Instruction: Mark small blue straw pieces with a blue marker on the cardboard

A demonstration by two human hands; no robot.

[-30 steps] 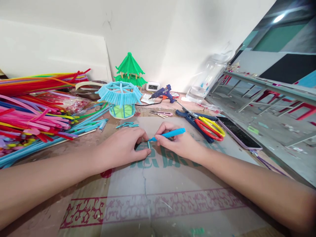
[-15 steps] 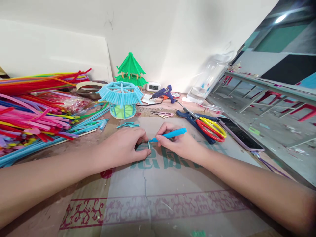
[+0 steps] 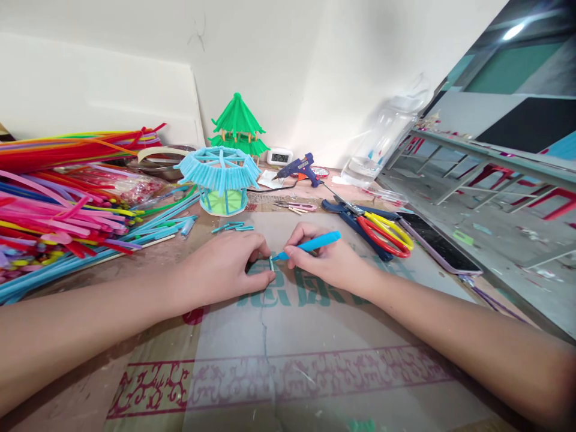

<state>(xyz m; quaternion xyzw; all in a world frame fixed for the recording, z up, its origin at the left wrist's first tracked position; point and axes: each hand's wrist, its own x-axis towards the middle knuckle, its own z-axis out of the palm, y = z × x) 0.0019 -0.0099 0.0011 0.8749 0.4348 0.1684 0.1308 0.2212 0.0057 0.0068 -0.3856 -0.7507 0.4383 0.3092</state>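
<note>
My left hand (image 3: 225, 267) lies curled on the cardboard sheet (image 3: 288, 366), its fingertips pinching a short piece of pale straw (image 3: 271, 263) against the surface. My right hand (image 3: 324, 261) grips a blue craft knife (image 3: 310, 245) like a pen, its tip touching the straw piece. Both hands meet at the middle of the sheet. Several short blue straw bits (image 3: 234, 227) lie just beyond my left hand.
A blue straw pavilion (image 3: 220, 180) and a green one (image 3: 237, 127) stand at the back. A heap of coloured straws (image 3: 58, 198) fills the left. A blue glue gun (image 3: 299, 170), scissors with red and yellow handles (image 3: 382, 230) and a phone (image 3: 434, 243) lie to the right.
</note>
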